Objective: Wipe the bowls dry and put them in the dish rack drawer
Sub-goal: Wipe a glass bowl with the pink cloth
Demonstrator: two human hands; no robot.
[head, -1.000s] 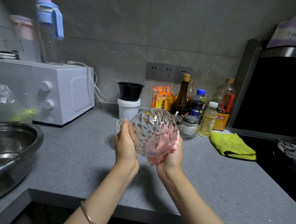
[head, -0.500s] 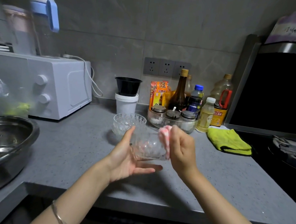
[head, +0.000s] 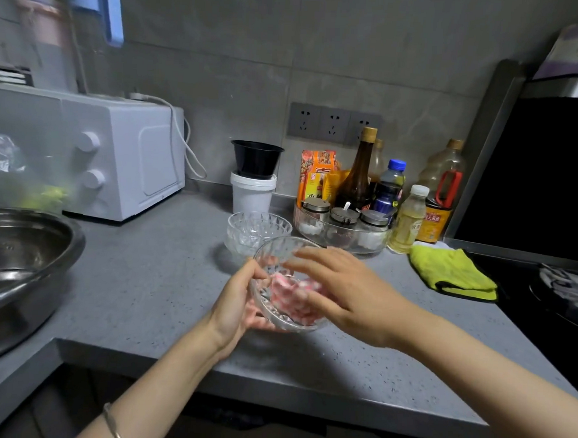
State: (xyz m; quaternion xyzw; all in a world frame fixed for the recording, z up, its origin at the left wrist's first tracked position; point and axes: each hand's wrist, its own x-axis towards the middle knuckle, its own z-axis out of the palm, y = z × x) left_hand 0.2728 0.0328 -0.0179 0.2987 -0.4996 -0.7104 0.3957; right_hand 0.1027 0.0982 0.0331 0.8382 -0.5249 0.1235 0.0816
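While the left hand [head: 239,303] grips the bowl [head: 274,251] at its left, the right hand [head: 351,289], fingers nearly straight, presses a cloth [head: 290,299] inside it; a second bowl [head: 253,230] stands empty just beyond.

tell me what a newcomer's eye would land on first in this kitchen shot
First, the clear cut-glass bowl above the speckled grey counter, gripped by the left hand while the right hand presses a pink and white cloth into it. Next come the matching glass bowl standing just behind it and the bright yellow-green cloth folded at the right, by the black hob.
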